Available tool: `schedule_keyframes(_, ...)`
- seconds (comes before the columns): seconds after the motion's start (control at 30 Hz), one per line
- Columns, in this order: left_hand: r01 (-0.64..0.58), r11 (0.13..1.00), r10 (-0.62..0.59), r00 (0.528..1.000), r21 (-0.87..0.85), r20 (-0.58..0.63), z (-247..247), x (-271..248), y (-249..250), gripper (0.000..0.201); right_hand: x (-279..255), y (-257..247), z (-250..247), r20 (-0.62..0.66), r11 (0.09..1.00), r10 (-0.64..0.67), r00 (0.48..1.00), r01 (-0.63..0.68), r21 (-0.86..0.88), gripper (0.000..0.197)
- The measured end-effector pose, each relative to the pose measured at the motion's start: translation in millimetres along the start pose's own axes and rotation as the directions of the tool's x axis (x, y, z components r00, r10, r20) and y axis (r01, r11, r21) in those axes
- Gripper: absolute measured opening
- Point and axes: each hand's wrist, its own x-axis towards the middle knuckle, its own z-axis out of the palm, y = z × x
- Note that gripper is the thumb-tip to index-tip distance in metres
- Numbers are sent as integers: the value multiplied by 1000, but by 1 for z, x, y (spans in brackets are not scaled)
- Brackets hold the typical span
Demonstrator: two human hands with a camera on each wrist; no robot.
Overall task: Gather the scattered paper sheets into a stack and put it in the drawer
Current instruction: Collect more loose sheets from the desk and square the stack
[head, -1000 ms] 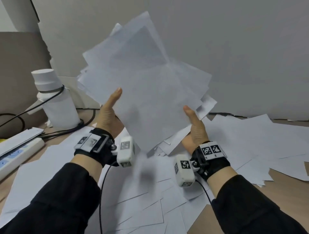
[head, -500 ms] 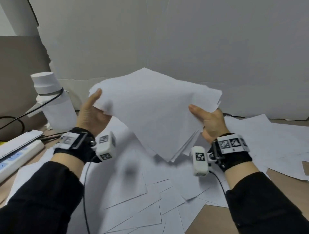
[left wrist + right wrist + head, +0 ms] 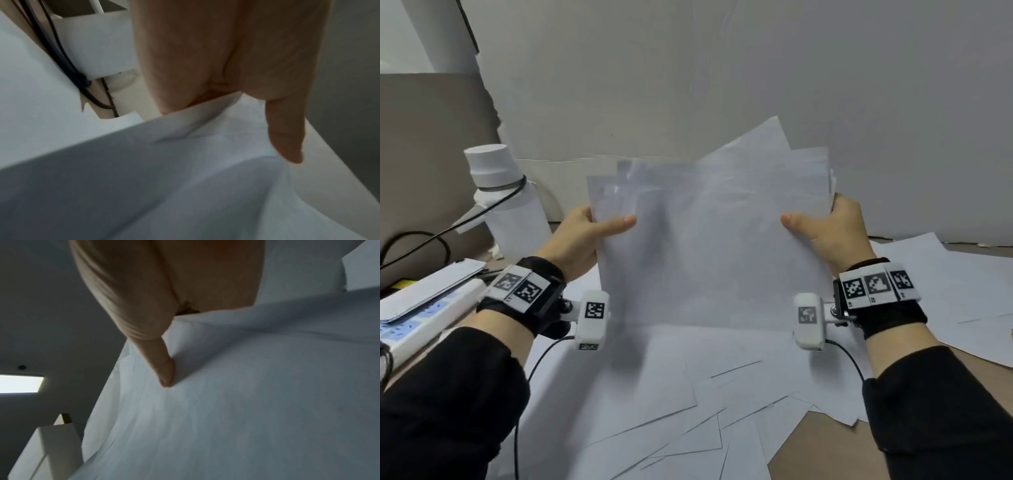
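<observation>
I hold a loose bundle of white paper sheets (image 3: 709, 240) upright above the desk, its edges uneven at the top. My left hand (image 3: 585, 236) pinches the bundle's left edge, thumb across the front, and my right hand (image 3: 828, 229) pinches the right edge the same way. In the left wrist view the thumb (image 3: 285, 129) presses on the bundle of sheets (image 3: 185, 178). In the right wrist view the thumb (image 3: 162, 368) presses into the bundle of sheets (image 3: 246, 394). Many more loose sheets (image 3: 671, 394) lie scattered on the wooden desk (image 3: 808, 445) beneath. No drawer is in view.
A white bottle (image 3: 506, 202) with a black cable round its neck stands at the back left. A white power strip (image 3: 421, 318) with a flat white device on it lies at the left edge. A grey wall panel (image 3: 722, 85) rises behind the desk. More sheets (image 3: 935, 274) spread to the right.
The bundle was turned from a diamond tilt to a level, upright hold. Both hands moved apart to its left and right edges, thumbs now on the front.
</observation>
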Motion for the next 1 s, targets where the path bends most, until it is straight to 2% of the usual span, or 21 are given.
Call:
schedule_keyframes(0.1, -112, 993, 112, 994, 48, 2, 19, -8, 13, 36, -2, -14, 5, -97, 994, -108, 989, 110, 22, 24)
schedule_keyframes(0.2, -245, 957, 263, 958, 154, -109, 32, -10, 20, 30, -6, -28, 11, -137, 976, -195, 971, 206, 73, 26)
schedule_keyframes(0.27, -295, 942, 322, 929, 163, -180, 35, -7, 20, 27, -9, -33, 16, -110, 968, -232, 967, 241, 77, 25)
schedule_keyframes(0.33, -287, 948, 312, 923, 134, -226, 33, -7, 13, 26, -11, -30, 17, -13, 980, -191, 981, 191, 55, 22)
schedule_keyframes(0.4, -248, 964, 266, 930, 101, -253, 23, -9, 1, 35, -11, -19, 12, 96, 994, -104, 990, 101, 38, 25)
schedule_keyframes(0.47, -190, 981, 196, 951, 47, -238, 11, -11, -12, 52, -8, -6, 5, 111, 998, -31, 993, 25, 55, 33)
schedule_keyframes(0.57, -81, 996, 75, 983, -29, -170, 8, -12, -18, 83, -7, 1, 5, 67, 993, -18, 998, 10, 117, 38)
schedule_keyframes(0.6, -68, 997, 65, 988, -18, -139, 12, -10, -18, 81, -7, 1, 8, 57, 992, -25, 998, 17, 128, 39)
schedule_keyframes(0.7, -95, 994, 97, 994, 55, -49, 28, -5, -15, 55, -11, -2, 18, 85, 991, -33, 996, 22, 129, 38)
schedule_keyframes(0.77, -120, 989, 126, 989, 82, -76, 35, -1, -11, 45, -12, -2, 20, 87, 992, -15, 996, 4, 123, 37)
schedule_keyframes(0.87, -126, 991, 133, 974, 48, -182, 30, 3, -11, 43, -8, 0, 15, 18, 997, -17, 1000, 16, 82, 29)
schedule_keyframes(1.0, -128, 992, 124, 978, -14, -167, 25, 1, -12, 52, -6, -1, 15, -25, 997, -38, 999, 40, 61, 37)
